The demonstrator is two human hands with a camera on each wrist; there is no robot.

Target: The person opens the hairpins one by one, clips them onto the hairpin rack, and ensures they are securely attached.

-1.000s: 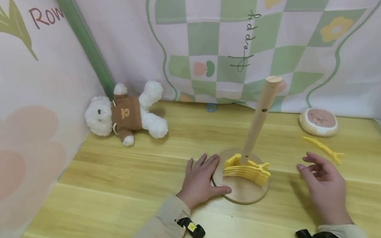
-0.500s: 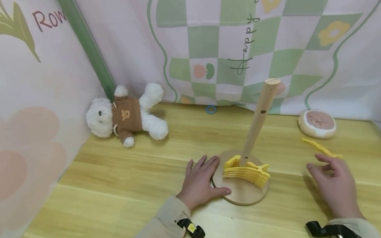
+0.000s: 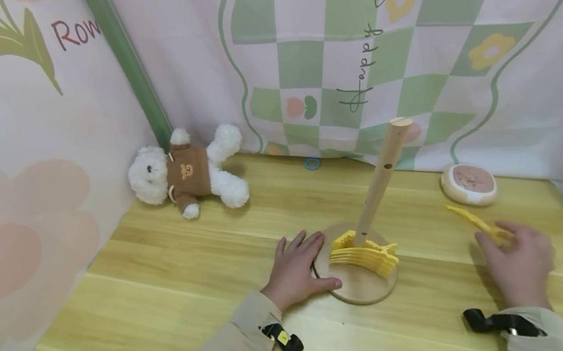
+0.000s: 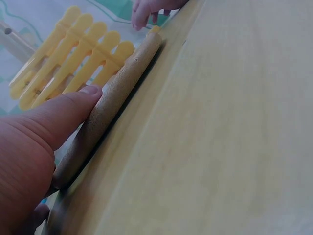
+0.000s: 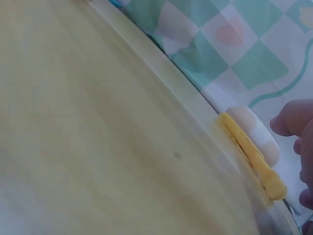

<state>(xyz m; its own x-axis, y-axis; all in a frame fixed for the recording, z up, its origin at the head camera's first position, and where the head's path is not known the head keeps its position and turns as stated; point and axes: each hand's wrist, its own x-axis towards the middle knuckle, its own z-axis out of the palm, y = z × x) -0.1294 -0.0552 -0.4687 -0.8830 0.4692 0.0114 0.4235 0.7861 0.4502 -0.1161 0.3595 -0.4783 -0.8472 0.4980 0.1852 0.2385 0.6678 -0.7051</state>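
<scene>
A round wooden base (image 3: 363, 293) carries an upright wooden post (image 3: 381, 188) with small holes. Low around the post sit several curved yellow plastic pieces (image 3: 364, 258), stacked close together; their rounded ends show in the left wrist view. My left hand (image 3: 297, 271) rests on the left side of the base, fingers spread, thumb on the near rim. My right hand (image 3: 520, 265) is at the near end of a loose yellow plastic piece (image 3: 471, 218) lying on the table. In the right wrist view, a gap shows between the fingers (image 5: 293, 117) and that yellow piece (image 5: 254, 161).
At the back left of the wooden table (image 3: 169, 284) lies a white plush toy (image 3: 188, 171) in a brown shirt. A blue ring (image 3: 312, 163) sits by the back edge. Behind the loose piece stands a rounded white-and-pink object (image 3: 469, 184). A printed curtain (image 3: 352, 59) hangs behind the table.
My right hand has moved to the right, from beside the base to the near end of the loose yellow piece. The left hand has stayed on the base.
</scene>
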